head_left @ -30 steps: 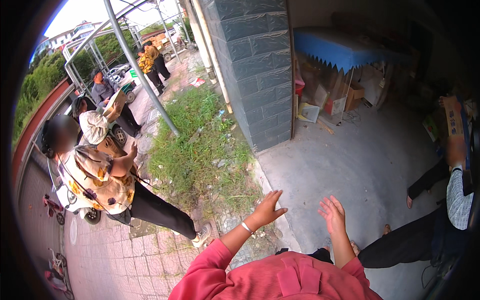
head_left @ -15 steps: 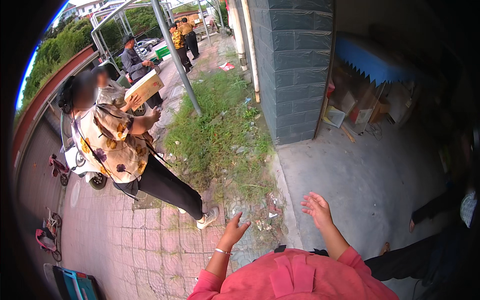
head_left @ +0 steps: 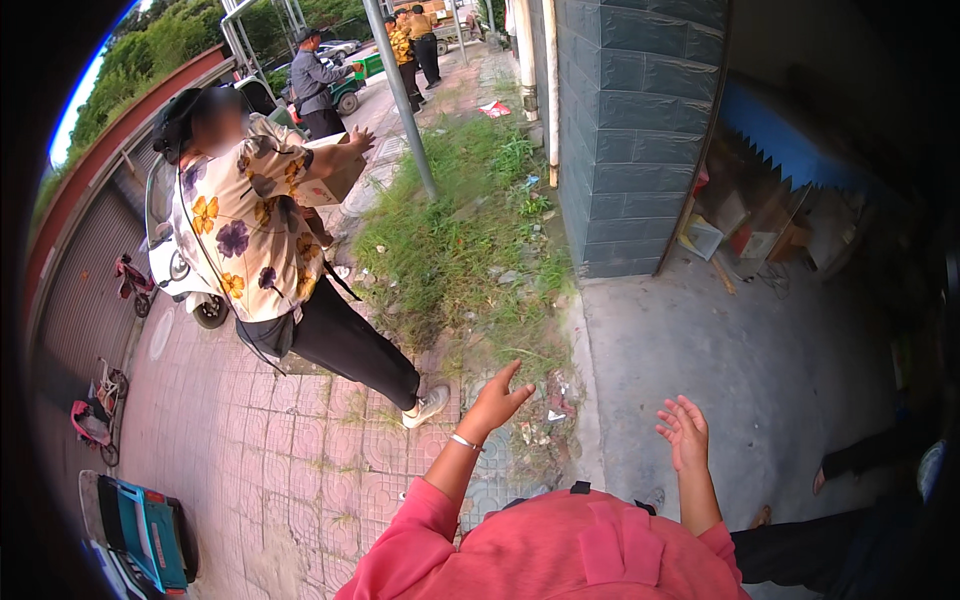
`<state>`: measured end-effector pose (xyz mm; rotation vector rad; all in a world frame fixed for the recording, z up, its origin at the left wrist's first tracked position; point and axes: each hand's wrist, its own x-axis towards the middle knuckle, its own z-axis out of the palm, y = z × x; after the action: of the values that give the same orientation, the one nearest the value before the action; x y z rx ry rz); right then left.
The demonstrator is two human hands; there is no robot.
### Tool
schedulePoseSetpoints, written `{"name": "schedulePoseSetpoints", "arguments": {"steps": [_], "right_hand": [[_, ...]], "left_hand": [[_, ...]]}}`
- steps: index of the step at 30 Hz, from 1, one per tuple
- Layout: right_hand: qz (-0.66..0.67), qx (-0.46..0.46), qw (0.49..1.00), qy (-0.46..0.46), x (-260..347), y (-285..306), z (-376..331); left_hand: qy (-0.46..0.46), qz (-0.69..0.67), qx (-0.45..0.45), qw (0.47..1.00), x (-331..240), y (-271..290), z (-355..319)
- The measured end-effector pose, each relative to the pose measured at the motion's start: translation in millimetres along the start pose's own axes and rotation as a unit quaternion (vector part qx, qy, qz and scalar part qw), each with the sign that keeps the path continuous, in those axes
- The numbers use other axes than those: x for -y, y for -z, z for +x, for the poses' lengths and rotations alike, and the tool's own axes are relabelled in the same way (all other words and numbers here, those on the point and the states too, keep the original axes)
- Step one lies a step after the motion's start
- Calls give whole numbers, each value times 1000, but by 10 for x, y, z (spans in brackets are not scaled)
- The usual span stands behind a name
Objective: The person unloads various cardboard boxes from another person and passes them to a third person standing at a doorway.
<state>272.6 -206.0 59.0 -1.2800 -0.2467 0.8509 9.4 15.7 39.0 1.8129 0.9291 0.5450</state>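
Note:
My left hand (head_left: 498, 398) reaches forward above the paving edge, fingers apart, with nothing in it. A pale bracelet (head_left: 466, 442) circles that wrist. Over the grey concrete floor (head_left: 640, 365), my right hand (head_left: 686, 432) is raised with spread fingers, also holding nothing. Ahead and to the left stands a person in a floral shirt (head_left: 235, 235) and dark trousers. A cardboard box (head_left: 338, 172) shows in front of that person, partly hidden by their body and arm. Who bears its weight I cannot tell. Neither of my hands touches it.
A metal pole (head_left: 408, 110) rises from the grass strip (head_left: 470, 220) ahead. A tiled pillar (head_left: 640, 150) stands at the doorway on the right. Parked scooters and a teal vehicle (head_left: 150, 535) line the left. Several people stand farther off; another person's dark-clothed legs (head_left: 820, 540) are lower right.
The person in the floral shirt has turned toward the box and stretched an arm to it. My view has swung left; my left hand reaches farther forward, and my hands are wider apart.

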Motion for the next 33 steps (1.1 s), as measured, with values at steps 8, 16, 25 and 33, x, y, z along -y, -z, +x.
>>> {"name": "schedulePoseSetpoints", "arguments": {"steps": [8, 16, 25, 33], "right_hand": [[-29, 56, 997, -44, -25, -373, 111], [-50, 81, 993, -74, 173, -695, 226], [-42, 131, 982, -131, 205, -1088, 628], [65, 272, 934, -223, -931, -1653, 863]], "left_hand": [[47, -58, -15, 997, -130, 271, -95], [50, -75, -55, 994, -137, 691, -107], [-113, -112, -134, 978, -1192, 1362, 606], [-133, 214, -90, 964, -1417, 1779, 1114]]}}
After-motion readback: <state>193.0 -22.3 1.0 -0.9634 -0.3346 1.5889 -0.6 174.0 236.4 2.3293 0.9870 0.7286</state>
